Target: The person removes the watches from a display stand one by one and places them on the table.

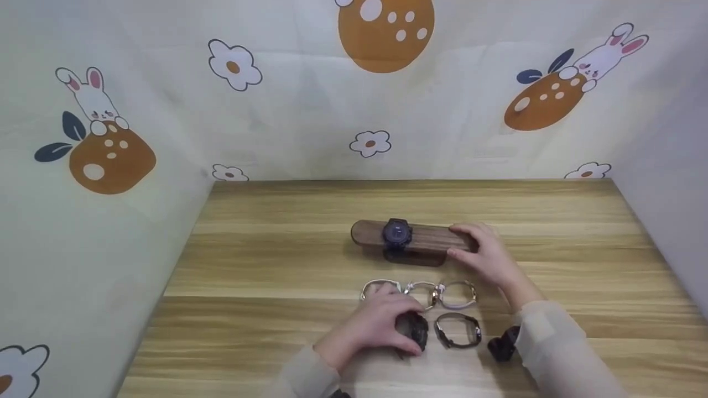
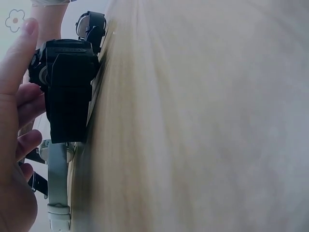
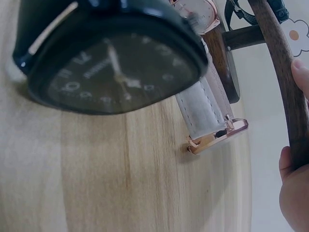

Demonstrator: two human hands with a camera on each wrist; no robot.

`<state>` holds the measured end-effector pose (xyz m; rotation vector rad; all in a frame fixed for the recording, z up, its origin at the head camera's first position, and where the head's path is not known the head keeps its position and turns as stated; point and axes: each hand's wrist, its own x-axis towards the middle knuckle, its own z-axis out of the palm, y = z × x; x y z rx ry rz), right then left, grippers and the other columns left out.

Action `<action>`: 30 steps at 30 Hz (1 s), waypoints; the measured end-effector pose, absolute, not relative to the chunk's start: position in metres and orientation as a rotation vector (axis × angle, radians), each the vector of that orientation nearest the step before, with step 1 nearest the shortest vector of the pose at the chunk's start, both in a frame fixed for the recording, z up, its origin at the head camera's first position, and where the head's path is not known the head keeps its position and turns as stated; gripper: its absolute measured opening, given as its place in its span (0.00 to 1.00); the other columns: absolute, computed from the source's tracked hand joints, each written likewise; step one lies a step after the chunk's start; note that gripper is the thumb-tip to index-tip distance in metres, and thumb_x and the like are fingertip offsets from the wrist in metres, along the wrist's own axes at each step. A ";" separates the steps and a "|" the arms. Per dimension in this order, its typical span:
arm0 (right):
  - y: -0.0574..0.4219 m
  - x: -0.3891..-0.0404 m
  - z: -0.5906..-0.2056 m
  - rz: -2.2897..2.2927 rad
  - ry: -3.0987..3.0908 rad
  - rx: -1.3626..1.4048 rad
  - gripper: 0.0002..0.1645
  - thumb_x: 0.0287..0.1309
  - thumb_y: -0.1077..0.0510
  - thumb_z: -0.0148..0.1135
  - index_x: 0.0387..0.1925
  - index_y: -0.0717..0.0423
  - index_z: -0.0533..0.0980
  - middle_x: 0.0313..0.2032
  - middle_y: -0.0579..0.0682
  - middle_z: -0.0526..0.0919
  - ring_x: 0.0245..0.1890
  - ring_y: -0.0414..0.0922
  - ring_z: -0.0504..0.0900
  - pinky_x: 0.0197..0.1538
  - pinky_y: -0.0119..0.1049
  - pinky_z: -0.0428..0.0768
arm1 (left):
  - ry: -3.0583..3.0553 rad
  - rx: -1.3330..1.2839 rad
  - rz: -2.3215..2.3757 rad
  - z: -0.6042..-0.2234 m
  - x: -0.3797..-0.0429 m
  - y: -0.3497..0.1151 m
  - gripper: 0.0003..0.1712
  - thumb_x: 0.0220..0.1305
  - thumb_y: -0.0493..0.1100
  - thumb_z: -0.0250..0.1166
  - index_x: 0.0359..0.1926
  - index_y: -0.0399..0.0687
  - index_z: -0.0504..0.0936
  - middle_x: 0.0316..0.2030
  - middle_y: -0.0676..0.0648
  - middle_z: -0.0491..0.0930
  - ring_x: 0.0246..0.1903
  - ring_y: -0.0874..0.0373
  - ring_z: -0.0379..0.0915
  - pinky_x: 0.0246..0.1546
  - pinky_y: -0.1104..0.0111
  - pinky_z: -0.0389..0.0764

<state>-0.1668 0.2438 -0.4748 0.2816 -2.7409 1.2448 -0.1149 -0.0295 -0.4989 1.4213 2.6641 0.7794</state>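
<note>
My left hand [image 1: 381,320] reaches round a chunky black watch [image 2: 72,87] in the front row, thumb on its near side and fingers on its far side. In the left wrist view, fingertips [image 2: 30,94] lie right at the watch's edge. My right hand [image 1: 489,257] grips the right end of a dark wooden watch stand [image 1: 437,239]. Round the stand's bar, left of centre, sits a dark digital watch [image 1: 397,233]. Fingers and thumb lie on opposite sides of the bar in the right wrist view.
Behind the front row lie a light-strapped watch [image 1: 371,283], partly under my left hand, and two rose-gold watches, one with a pale strap [image 1: 456,294]. A black-strapped watch [image 1: 459,330] lies right of my left hand. Another black watch [image 1: 503,345] stands beside my right sleeve.
</note>
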 end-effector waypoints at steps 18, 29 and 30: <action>0.246 -0.171 -0.474 1.212 -2.718 0.334 0.31 0.45 0.56 0.73 0.54 0.55 0.75 0.53 0.58 0.75 0.54 0.56 0.65 0.59 0.55 0.62 | 2.651 1.320 0.925 -0.493 -0.117 -0.033 0.40 0.36 0.69 0.71 0.53 0.61 0.78 0.50 0.64 0.77 0.46 0.64 0.63 0.51 0.64 0.62; 0.246 -0.167 -0.473 1.233 -2.752 0.323 0.32 0.46 0.53 0.71 0.55 0.52 0.74 0.54 0.57 0.73 0.54 0.55 0.64 0.59 0.56 0.62 | 2.623 1.219 1.022 -0.490 -0.119 -0.033 0.38 0.42 0.66 0.70 0.55 0.58 0.77 0.53 0.59 0.77 0.48 0.64 0.63 0.51 0.64 0.61; 0.245 -0.167 -0.472 1.239 -2.754 0.320 0.32 0.46 0.53 0.71 0.55 0.52 0.74 0.54 0.57 0.73 0.54 0.55 0.64 0.59 0.56 0.62 | 2.622 1.219 1.028 -0.489 -0.119 -0.033 0.38 0.42 0.65 0.70 0.55 0.57 0.77 0.53 0.58 0.77 0.49 0.64 0.63 0.52 0.63 0.61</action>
